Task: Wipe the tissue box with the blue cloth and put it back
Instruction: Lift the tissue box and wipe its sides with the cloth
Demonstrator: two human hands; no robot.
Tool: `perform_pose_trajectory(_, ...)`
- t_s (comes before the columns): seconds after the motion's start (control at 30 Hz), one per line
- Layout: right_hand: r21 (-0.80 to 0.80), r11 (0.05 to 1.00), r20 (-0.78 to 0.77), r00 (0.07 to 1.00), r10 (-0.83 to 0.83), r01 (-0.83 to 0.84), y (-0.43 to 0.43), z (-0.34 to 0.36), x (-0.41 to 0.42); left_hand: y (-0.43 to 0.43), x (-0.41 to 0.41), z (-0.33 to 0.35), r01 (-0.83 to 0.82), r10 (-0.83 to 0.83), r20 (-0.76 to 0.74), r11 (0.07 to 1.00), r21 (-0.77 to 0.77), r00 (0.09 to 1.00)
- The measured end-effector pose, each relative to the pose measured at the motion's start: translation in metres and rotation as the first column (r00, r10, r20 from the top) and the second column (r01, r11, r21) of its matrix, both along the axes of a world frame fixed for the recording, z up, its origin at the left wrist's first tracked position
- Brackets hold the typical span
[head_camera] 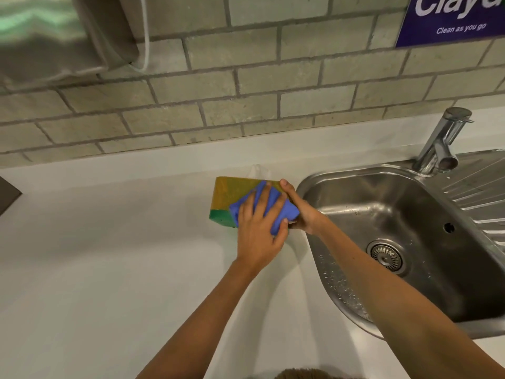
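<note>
A yellow-and-green tissue box [229, 196] is tipped on the white counter [109, 242], with a white tissue [257, 170] poking out behind its far side. My left hand [259, 228] presses a folded blue cloth [284, 212] flat against the box's upper face, fingers spread over the cloth. My right hand [300, 212] grips the box's right end, thumb over the top edge. Both hands and the cloth hide most of the box's right half.
A steel sink [382, 214] with a drain and wet basin lies just right of the box, a chrome tap [442, 143] behind it. A tiled wall runs along the back with a blue sign [451, 20] and a dispenser [54, 36] at upper left.
</note>
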State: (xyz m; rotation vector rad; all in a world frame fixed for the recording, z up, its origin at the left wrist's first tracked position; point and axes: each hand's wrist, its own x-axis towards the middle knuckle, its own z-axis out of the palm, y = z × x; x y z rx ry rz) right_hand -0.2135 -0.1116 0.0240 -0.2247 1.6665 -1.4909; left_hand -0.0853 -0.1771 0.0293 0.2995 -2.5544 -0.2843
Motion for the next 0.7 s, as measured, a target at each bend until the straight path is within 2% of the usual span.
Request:
perform_pose_trajectory(0.13,0.004,1.000,0.005,1.000,-0.002,0.002,0.002,0.001,-0.001,-0.023,0.020,-0.023,0.171,-0.181,-0.027,0.962,-0.215,0.983)
perform_pose_trajectory(0.2,0.016,1.000,0.009,1.000,-0.019,0.019,0.003,0.000,-0.004,-0.047,0.028,-0.027,0.159,-0.177,-0.047,0.952,-0.263,0.983)
perform_pose_trajectory(0.3,0.013,1.000,0.028,0.999,-0.016,0.015,0.002,-0.001,-0.006,-0.075,0.040,-0.029,0.072,-0.093,-0.079,0.969,-0.236,0.993)
perform_pose_trajectory(0.43,0.020,0.999,0.024,0.999,-0.034,0.034,0.001,-0.002,-0.007,-0.059,0.036,-0.027,0.019,-0.038,-0.132,0.989,-0.143,0.991)
perform_pose_trajectory(0.7,0.036,0.998,0.018,0.999,-0.045,0.044,0.003,0.001,-0.003,-0.019,0.015,-0.017,0.119,-0.121,-0.021,0.988,-0.101,0.992)
